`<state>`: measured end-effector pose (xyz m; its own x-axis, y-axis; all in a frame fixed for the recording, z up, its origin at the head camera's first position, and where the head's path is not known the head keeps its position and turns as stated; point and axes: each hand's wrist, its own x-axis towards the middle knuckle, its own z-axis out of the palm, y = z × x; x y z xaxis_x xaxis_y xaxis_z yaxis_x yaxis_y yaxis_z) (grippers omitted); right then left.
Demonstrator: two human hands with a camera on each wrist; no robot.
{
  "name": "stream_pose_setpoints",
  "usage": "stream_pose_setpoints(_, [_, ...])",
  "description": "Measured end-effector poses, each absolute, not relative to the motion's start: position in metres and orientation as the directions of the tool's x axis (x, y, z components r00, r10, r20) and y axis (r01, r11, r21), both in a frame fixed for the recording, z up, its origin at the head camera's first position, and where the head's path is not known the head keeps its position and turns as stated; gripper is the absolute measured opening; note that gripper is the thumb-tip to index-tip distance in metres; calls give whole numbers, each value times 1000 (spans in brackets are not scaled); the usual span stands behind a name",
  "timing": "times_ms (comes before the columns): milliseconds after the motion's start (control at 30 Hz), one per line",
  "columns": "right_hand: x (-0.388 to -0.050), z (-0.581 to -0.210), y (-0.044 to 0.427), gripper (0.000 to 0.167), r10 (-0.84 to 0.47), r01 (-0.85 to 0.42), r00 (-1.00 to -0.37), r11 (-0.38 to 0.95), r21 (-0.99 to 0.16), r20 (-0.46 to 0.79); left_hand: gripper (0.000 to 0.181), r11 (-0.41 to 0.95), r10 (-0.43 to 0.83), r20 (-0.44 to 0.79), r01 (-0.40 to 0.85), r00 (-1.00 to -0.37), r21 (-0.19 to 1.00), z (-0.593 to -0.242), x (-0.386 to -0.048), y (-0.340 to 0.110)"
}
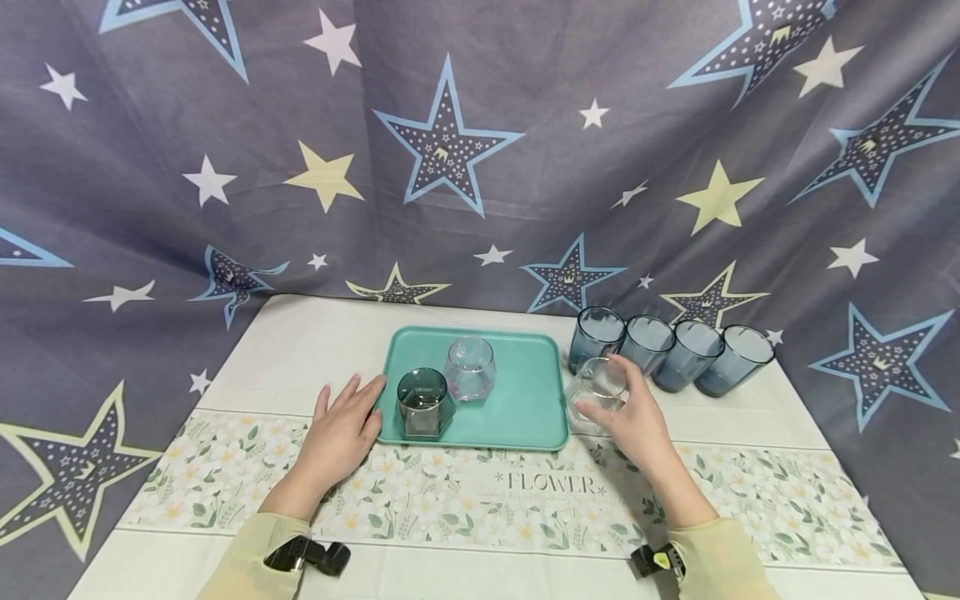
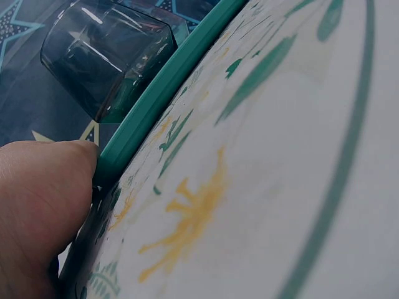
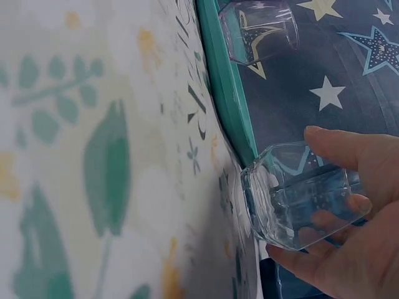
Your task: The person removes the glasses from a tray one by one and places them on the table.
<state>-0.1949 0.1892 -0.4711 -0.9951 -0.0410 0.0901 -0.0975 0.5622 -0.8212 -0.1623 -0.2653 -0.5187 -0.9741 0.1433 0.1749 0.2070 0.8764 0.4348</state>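
My right hand (image 1: 640, 423) grips a clear faceted glass (image 1: 595, 387) between thumb and fingers. That glass stands just off the right edge of a teal tray (image 1: 525, 404); in the right wrist view its thick base (image 3: 259, 202) is close to the tabletop, and I cannot tell if it touches. My left hand (image 1: 341, 437) lies at the tray's left rim with its fingers extended, touching it. On the tray stand a dark grey glass (image 1: 422, 412), at the front left, and a pale pinkish glass (image 1: 470, 373) behind it.
Several tall blue glasses stand in a row at the back right, the nearest blue glass (image 1: 588, 342) right behind the clear one. A floral cloth (image 1: 247, 475) covers the table. Behind it hangs a grey star-patterned curtain (image 1: 525, 208).
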Motion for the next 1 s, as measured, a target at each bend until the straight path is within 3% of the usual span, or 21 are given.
stream_pose_setpoints(1000, [-198,-477,194,100,-68,-105,-994,533,-840,81,58,879,150,169,209,-974,428,-520,-164,-267])
